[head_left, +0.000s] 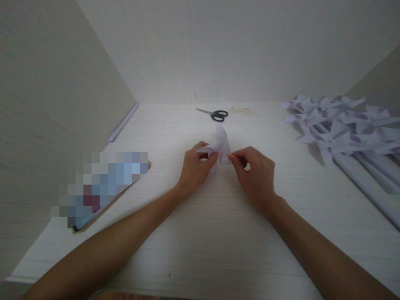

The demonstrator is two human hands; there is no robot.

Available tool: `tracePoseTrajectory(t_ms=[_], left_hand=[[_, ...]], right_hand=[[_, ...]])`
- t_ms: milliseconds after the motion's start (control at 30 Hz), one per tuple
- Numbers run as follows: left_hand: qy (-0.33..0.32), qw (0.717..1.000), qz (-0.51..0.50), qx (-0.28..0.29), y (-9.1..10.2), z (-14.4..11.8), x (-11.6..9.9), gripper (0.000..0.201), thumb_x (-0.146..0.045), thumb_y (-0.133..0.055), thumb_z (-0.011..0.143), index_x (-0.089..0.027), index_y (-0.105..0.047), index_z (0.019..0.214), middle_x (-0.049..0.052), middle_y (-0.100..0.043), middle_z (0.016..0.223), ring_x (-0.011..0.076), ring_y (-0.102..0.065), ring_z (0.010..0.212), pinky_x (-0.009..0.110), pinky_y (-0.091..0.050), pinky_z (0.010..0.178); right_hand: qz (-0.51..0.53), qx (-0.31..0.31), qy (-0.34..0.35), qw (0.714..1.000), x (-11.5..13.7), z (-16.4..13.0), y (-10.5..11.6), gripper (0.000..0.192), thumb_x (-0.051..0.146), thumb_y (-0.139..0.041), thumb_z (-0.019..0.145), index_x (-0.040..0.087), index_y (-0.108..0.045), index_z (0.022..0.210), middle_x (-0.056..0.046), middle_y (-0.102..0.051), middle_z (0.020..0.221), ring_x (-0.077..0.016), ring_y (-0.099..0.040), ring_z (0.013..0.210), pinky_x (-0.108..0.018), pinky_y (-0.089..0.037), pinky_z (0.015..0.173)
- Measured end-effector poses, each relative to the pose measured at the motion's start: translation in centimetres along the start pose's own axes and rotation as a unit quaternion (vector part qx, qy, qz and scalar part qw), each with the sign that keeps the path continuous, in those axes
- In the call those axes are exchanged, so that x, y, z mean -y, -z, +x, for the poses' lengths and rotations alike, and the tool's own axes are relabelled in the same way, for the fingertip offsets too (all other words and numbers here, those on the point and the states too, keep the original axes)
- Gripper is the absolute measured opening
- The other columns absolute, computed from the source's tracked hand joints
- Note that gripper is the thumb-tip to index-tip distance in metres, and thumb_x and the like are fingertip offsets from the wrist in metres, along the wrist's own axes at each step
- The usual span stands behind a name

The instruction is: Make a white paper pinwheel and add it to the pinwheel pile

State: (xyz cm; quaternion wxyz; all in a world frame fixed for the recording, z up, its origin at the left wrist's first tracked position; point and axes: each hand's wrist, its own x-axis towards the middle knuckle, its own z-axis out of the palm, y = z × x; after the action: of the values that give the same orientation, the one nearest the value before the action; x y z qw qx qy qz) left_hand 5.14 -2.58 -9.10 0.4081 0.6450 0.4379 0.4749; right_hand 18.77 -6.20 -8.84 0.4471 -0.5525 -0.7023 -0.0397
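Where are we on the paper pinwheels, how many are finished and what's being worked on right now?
Done: a pile of finished paper pinwheels on rolled paper sticks lies at the right; too overlapped to count. In hand: the left hand and right hand pinch a folded paper piece, its vanes only partly formed. Left: this piece has no stick yet. A rolled paper tube lies by the left wall, scissors behind.

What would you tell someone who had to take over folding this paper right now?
Left hand: fingers pinch the left side of the folded paper piece.
Right hand: fingers pinch its right edge.
The piece is held just above the table, partly folded, one flap sticking up.
Done: a pile of finished paper pinwheels lies at the right.
Left: this piece is not yet shaped like those.
Scissors lie behind it, untouched.
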Motion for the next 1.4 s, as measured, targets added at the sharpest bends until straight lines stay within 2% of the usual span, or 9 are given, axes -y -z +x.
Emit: tracePoseTrajectory(t_ms=[233, 500, 833, 1200, 1400], left_hand=[[-0.004, 1.0, 0.011, 0.0, 0.04, 0.06, -0.37, 0.007, -0.02, -0.053, 0.067, -0.015, -0.054, 0.062, -0.002, -0.051, 0.066, 0.0069, -0.048, 0.057, 0.018, -0.037, 0.048], [0.023, 0.999, -0.025, 0.019, -0.04, 0.1, -0.42, 0.006, -0.019, -0.052, 0.068, -0.015, -0.053, 0.064, -0.003, -0.05, 0.062, 0.0068, -0.048, 0.055, 0.017, -0.036, 0.046], [-0.02, 0.999, 0.025, 0.018, 0.05, 0.08, -0.69, 0.006, -0.015, -0.053, 0.067, -0.013, -0.058, 0.063, -0.002, -0.051, 0.065, 0.0059, -0.048, 0.057, 0.016, -0.039, 0.05], [-0.02, 0.999, 0.034, 0.015, 0.01, 0.16, -0.28, 0.008, -0.017, -0.055, 0.066, -0.013, -0.061, 0.064, -0.001, -0.053, 0.067, 0.0071, -0.049, 0.057, 0.017, -0.04, 0.05], [-0.032, 0.999, 0.03, 0.026, -0.14, 0.05, 0.07, 0.008, -0.018, -0.055, 0.067, -0.013, -0.061, 0.065, 0.0, -0.053, 0.069, 0.0078, -0.051, 0.06, 0.018, -0.042, 0.053]], right_hand=[[-0.012, 0.01, -0.016, 1.0, 0.07, -0.06, -0.18, 0.014, 0.021, -0.054, 0.075, 0.017, -0.052, 0.062, 0.0, -0.056, 0.058, -0.0103, -0.049, 0.051, -0.023, -0.036, 0.05], [-0.008, 0.006, -0.031, 0.999, -0.25, 0.08, -0.02, 0.012, 0.02, -0.056, 0.072, 0.016, -0.053, 0.062, 0.0, -0.056, 0.057, -0.0101, -0.048, 0.05, -0.023, -0.036, 0.05], [0.003, 0.015, -0.044, 0.999, -0.34, 0.2, 0.0, 0.012, 0.02, -0.056, 0.072, 0.016, -0.053, 0.062, 0.0, -0.055, 0.057, -0.0102, -0.048, 0.05, -0.023, -0.036, 0.049], [0.009, 0.05, 0.045, 0.998, -0.33, 0.17, 0.52, 0.014, 0.017, -0.05, 0.077, 0.015, -0.054, 0.064, -0.002, -0.054, 0.062, -0.0112, -0.05, 0.058, -0.022, -0.038, 0.053], [-0.001, 0.041, 0.038, 0.998, -0.44, 0.22, 0.51, 0.015, 0.021, -0.05, 0.078, 0.015, -0.054, 0.065, -0.001, -0.054, 0.062, -0.0109, -0.049, 0.056, -0.023, -0.036, 0.053]])
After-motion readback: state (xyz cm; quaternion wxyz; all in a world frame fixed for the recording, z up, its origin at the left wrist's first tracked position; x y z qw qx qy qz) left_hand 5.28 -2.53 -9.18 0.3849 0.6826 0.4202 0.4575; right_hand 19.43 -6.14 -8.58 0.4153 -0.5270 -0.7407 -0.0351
